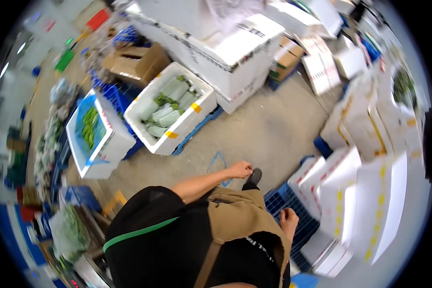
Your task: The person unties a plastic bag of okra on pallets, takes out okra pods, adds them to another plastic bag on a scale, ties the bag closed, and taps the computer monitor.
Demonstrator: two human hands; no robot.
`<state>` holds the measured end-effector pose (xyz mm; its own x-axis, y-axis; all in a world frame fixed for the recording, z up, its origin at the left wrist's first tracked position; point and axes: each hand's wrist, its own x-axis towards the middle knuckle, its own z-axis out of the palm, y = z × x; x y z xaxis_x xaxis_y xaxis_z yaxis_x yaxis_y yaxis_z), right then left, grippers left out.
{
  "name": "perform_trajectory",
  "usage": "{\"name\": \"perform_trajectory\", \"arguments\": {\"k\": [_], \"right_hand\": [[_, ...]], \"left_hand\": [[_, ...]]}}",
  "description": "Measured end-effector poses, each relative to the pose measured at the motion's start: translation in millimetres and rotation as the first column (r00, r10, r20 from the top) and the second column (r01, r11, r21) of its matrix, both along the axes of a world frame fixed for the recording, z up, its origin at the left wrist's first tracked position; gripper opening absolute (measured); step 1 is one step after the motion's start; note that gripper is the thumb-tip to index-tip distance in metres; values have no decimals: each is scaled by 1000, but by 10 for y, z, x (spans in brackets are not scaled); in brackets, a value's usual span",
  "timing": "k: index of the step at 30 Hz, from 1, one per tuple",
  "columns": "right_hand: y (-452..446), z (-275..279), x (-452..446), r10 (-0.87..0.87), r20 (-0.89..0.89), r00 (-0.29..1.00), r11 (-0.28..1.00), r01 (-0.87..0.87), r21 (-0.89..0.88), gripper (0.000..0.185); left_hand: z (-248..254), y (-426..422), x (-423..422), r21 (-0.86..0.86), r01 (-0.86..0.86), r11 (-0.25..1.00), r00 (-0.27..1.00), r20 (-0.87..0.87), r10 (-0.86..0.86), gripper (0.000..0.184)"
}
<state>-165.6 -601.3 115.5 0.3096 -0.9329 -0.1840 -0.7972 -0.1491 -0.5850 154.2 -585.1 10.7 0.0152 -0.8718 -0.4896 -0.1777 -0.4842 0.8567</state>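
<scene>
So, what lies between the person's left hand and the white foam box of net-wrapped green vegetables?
In the head view: brownish floor and a thin, looped blue strip.

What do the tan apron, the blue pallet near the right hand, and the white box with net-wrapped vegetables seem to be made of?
Tan apron: probably matte woven cloth, since it hangs in soft folds.
Blue pallet: likely moulded plastic, from its even colour and open grid; finish unclear.
White box: apparently foam, perhaps polystyrene, smooth and matte, judging by thick, pale walls.
</scene>
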Motion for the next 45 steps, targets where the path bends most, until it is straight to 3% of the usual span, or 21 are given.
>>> {"name": "perform_trajectory", "arguments": {"k": [2, 5, 8, 13, 16, 20, 23, 25, 26, 30, 32, 33, 34, 35, 36, 38, 40, 41, 43, 44, 45], "right_hand": [[-824, 224, 89, 66, 30, 997, 998, -65, -28, 12], [-2055, 508, 386, 277, 44, 960, 906, -245, -345, 13], [-3041, 814, 904, 356, 96, 930, 873, -294, -390, 14], [-4149, 936, 1904, 632, 100, 769, 713, -525, -465, 15], [-4754, 954, 2480, 764, 88, 640, 603, -658, -452, 13], [-5808, 829, 2913, 777, 182, 603, 621, -683, -385, 10], [-6690, 646, 2961, 733, -1, 680, 643, -694, -324, 10], [-7171, 675, 2919, 666, 24, 746, 718, -632, -290, 9], [-7363, 670, 2955, 624, 38, 780, 759, -594, -268, 8], [-8117, 512, 2976, 543, 59, 837, 823, -518, -234, 8], [-8445, 366, 3152, 555, -14, 832, 819, -550, -161, 14], [-8645, 133, 3260, 619, -54, 784, 773, -619, -136, 16], [-8800, 27, 3470, 662, -17, 749, 736, -655, -172, 11], [-8952, 253, 3745, 711, -142, 689, 677, -725, -126, 11], [-9135, 448, 3970, 768, -92, 634, 618, -771, -154, 10], [-9508, 338, 4528, 833, -259, 490, 432, -867, -250, 10], [-9769, 676, 4991, 892, -329, 311, 260, -947, -189, 6], [-9888, 671, 5132, 906, -315, 283, 223, -951, -215, 6], [-10022, 612, 5483, 967, -242, 78, 5, -957, -289, 5], [-10113, 611, 5520, 996, -84, 40, 2, -912, -410, 5], [-10156, 607, 5637, 998, -53, 40, 13, -896, -443, 7]], "left_hand": [[25, -375, -3, 6, -45, 999, 998, 35, 45, 27], [-34, -968, 58, -9, -169, 986, 986, 7, 169, 28], [400, -1422, 244, -42, -261, 965, 958, 116, 264, 28], [740, -2301, 556, -58, -448, 892, 893, 19, 450, 25], [1068, -3088, 837, -179, -458, 871, 881, 39, 471, 23], [1606, -4493, 1548, -414, -350, 840, 826, 287, 485, 22], [1695, -5437, 2279, -712, -240, 660, 581, 439, 685, 20], [1792, -5856, 2710, -729, -288, 621, 485, 448, 751, 19], [1828, -5999, 2882, -669, -308, 677, 479, 506, 717, 19], [1305, -6325, 3394, -636, -142, 758, 389, 669, 634, 27], [1198, -6413, 3409, -620, -89, 779, 272, 737, 618, 26], [1397, -6516, 3376, -584, -136, 801, 343, 730, 591, 22], [1413, -6517, 3388, -608, -47, 793, 280, 754, 595, 19], [1476, -6546, 3369, -555, -44, 831, 254, 798, 546, 19], [1521, -6568, 3344, -512, -84, 855, 266, 815, 514, 19], [1063, -6420, 3653, -445, 85, 891, 161, 889, 429, 20], [595, -6315, 3881, -472, 60, 879, 193, 870, 454, 21], [380, -6127, 3920, -574, -38, 818, 215, 794, 568, 21], [1374, -6523, 3424, -424, -47, 904, 190, 885, 425, 15], [1471, -6634, 3275, -501, -157, 851, 164, 837, 523, 15], [1578, -6688, 3254, -469, -265, 842, 151, 843, 517, 16]]}}
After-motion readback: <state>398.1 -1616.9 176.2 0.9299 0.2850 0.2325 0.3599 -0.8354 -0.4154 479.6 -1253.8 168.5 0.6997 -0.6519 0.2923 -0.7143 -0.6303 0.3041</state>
